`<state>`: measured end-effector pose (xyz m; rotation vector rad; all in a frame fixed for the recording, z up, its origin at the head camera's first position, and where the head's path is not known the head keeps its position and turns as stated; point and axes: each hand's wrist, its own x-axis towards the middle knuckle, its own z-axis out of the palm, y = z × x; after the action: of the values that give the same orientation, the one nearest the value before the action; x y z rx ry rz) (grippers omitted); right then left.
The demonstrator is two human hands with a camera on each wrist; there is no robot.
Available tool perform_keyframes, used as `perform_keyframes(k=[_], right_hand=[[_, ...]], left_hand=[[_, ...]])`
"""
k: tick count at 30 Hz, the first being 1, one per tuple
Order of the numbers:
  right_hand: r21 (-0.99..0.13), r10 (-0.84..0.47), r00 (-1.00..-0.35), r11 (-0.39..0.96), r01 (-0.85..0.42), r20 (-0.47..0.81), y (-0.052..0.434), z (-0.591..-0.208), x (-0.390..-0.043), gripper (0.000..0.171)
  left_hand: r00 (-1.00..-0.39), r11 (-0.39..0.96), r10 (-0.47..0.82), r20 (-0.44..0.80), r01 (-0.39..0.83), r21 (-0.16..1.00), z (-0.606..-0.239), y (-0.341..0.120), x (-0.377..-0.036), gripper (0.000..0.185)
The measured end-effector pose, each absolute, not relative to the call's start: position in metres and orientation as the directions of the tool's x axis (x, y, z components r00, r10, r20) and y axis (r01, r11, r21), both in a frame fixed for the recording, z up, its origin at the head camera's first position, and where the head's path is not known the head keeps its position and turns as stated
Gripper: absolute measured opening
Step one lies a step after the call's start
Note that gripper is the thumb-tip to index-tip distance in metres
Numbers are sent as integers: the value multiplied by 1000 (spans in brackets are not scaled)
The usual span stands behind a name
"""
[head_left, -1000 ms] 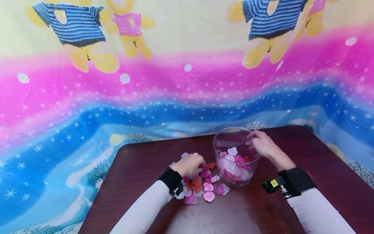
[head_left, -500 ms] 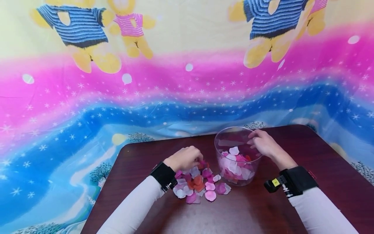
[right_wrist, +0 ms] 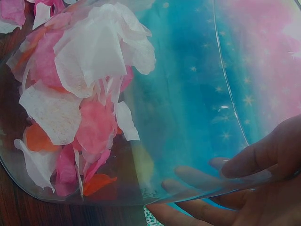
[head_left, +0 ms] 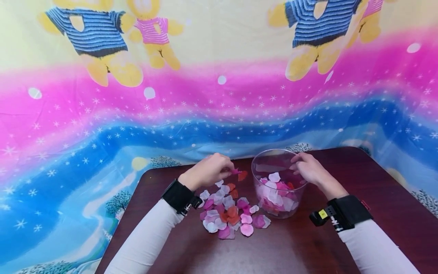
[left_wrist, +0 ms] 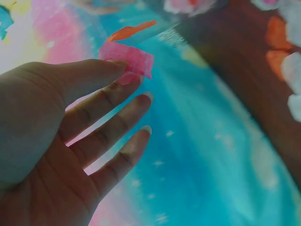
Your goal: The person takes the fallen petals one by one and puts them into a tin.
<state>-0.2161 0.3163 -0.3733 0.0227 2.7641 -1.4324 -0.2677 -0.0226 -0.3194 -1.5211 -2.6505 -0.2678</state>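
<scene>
Between thumb and index finger, my left hand (head_left: 209, 170) pinches a pink petal (left_wrist: 129, 59), with an orange-red petal (head_left: 242, 175) hanging against it; the other fingers are spread in the left wrist view. This hand is raised over the table's back, left of a clear plastic tub (head_left: 270, 152). My right hand (head_left: 308, 170) grips the tub's right wall, thumb inside the rim and fingers outside. White, pink and orange petals (right_wrist: 94, 52) fill the tub's lower part. In front of the left hand, a loose pile of mixed petals (head_left: 222, 213) lies on the table.
The dark reddish-brown table (head_left: 267, 251) ends just behind the tub. Behind it hangs a printed cloth (head_left: 219, 102) with bears and snowflakes. Black straps (head_left: 179, 196) with small cameras sit on both wrists.
My left hand has risen out of the pile, moving up and back, and carries pink and orange-red petals. The right hand and tub have stayed in place.
</scene>
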Motion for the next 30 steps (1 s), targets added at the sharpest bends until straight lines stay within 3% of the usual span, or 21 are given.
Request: perform_keyframes(k=[12, 21, 30], right_hand=[[-814, 13, -999, 579, 47, -48, 322, -378, -214, 39], [-819, 10, -999, 573, 34, -34, 319, -379, -217, 41], [-817, 17, -1000, 577, 19, -11, 317, -375, -218, 40]], left_hand=[[-469, 451, 864, 183, 882, 137, -277, 10, -268, 15], [-428, 395, 886, 180, 899, 191, -286, 46, -271, 15], [-403, 377, 900, 166, 911, 167, -296, 63, -272, 15]])
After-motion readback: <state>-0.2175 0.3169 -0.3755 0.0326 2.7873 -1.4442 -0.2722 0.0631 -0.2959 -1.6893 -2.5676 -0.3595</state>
